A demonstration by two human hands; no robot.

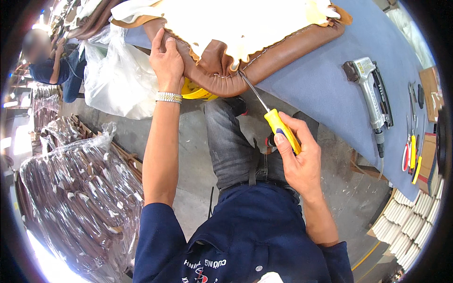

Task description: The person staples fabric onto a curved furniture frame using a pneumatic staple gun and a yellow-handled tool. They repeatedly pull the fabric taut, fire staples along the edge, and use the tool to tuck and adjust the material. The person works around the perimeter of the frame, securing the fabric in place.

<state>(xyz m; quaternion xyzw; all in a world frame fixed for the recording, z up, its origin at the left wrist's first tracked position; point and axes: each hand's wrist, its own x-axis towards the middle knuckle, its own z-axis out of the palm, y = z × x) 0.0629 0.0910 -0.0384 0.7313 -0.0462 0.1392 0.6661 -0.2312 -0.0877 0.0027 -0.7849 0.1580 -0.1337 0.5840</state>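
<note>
A brown leather padded piece with a pleated, stitched corner lies at the edge of the blue-covered table, its pale underside up and overexposed. My left hand, with a metal watch band at the wrist, grips its left edge; two fingers stretch along the leather and the rest are partly hidden. In my right hand is a screwdriver with a yellow and dark blue handle. Its metal shaft points up and left, and the tip meets the gathered leather at the corner, just under the loose leather flap.
A grey pneumatic staple gun with a hose lies on the blue table to the right. Pliers and other hand tools lie beyond it. Plastic-wrapped brown pieces stand at left. Another person works at far left.
</note>
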